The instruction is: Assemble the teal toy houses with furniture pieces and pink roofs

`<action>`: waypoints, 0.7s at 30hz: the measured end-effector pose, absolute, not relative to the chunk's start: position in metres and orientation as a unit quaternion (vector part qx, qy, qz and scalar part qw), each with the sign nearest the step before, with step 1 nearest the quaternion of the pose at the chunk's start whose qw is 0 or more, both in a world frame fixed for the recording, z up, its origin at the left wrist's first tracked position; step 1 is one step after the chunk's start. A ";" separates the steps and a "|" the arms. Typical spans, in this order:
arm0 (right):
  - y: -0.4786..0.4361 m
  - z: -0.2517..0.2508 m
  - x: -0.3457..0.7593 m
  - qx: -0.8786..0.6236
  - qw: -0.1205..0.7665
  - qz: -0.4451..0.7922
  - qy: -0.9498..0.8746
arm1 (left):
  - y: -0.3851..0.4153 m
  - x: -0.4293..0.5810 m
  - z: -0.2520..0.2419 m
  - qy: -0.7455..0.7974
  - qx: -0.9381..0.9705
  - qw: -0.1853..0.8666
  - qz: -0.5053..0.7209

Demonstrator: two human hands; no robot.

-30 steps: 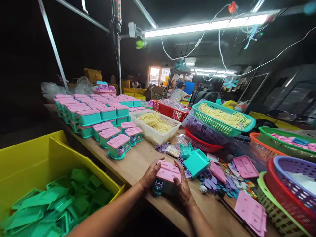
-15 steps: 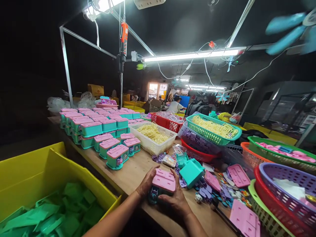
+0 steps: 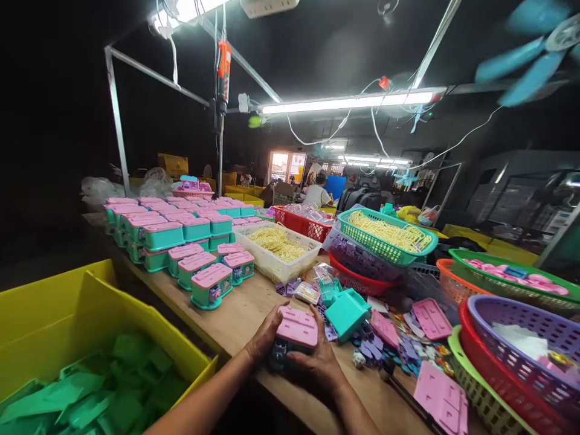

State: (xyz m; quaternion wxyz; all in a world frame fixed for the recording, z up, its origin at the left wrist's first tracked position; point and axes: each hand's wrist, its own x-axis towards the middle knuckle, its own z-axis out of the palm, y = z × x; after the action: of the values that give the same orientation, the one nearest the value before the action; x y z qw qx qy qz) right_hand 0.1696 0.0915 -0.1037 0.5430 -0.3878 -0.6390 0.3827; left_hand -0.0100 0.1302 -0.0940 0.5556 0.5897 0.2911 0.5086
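Both my hands grip one toy box [image 3: 296, 329] with a pink lid and teal body near the front edge of the wooden table [image 3: 235, 317]. My left hand [image 3: 263, 338] wraps its left side, fingers curled around it. My right hand [image 3: 319, 361] clasps its front and right side. A teal box body [image 3: 347, 313] lies just right of my hands. Loose pink lids [image 3: 430, 318] and small purple and blue parts [image 3: 385, 347] are scattered beyond it. Finished pink-and-teal boxes [image 3: 181, 232] stand in rows and stacks at the left rear.
A yellow bin [image 3: 67, 308] with green parts sits low at left. Baskets crowd the right: white [image 3: 312, 251] and green [image 3: 385, 244] with yellow pieces, red [image 3: 317, 226], purple [image 3: 539, 356]. A hanging screwdriver [image 3: 222, 66] dangles above. A person [image 3: 317, 193] sits far back.
The camera tilted up, so the table sits lower in view. My right hand slid from the box's right side round to its front. The box stayed in both hands.
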 end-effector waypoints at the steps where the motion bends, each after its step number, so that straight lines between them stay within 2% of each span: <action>1: 0.092 -0.102 0.171 -0.392 0.533 0.376 -0.649 | 0.129 -0.010 -0.094 0.294 0.595 0.547 0.509; 7: 0.093 -0.100 0.175 -0.511 0.467 0.261 -0.672 | 0.120 -0.014 -0.083 0.336 0.633 0.491 0.496; 11: 0.065 -0.096 0.194 -0.542 0.326 0.213 -0.745 | 0.120 -0.033 -0.077 0.372 0.710 0.416 0.429; 14: 0.028 -0.088 0.229 -0.519 0.207 0.211 -0.802 | 0.126 -0.048 -0.077 0.356 0.745 0.413 0.384; 16: 0.003 -0.088 0.256 -0.492 0.161 0.215 -0.828 | 0.129 -0.054 -0.078 0.365 0.753 0.413 0.359; 18: -0.016 -0.097 0.278 -0.470 0.154 0.206 -0.844 | 0.130 -0.057 -0.082 0.382 0.763 0.397 0.338; 21: -0.025 -0.123 0.294 -0.481 0.231 0.186 -0.825 | 0.128 -0.064 -0.096 0.397 0.795 0.344 0.302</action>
State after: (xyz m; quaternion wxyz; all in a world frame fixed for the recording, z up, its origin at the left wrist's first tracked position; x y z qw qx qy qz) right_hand 0.2939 -0.0245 -0.1231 0.2308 -0.4809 -0.8251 0.1861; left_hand -0.0637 0.1284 -0.0965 0.3443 0.7953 0.3971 0.3019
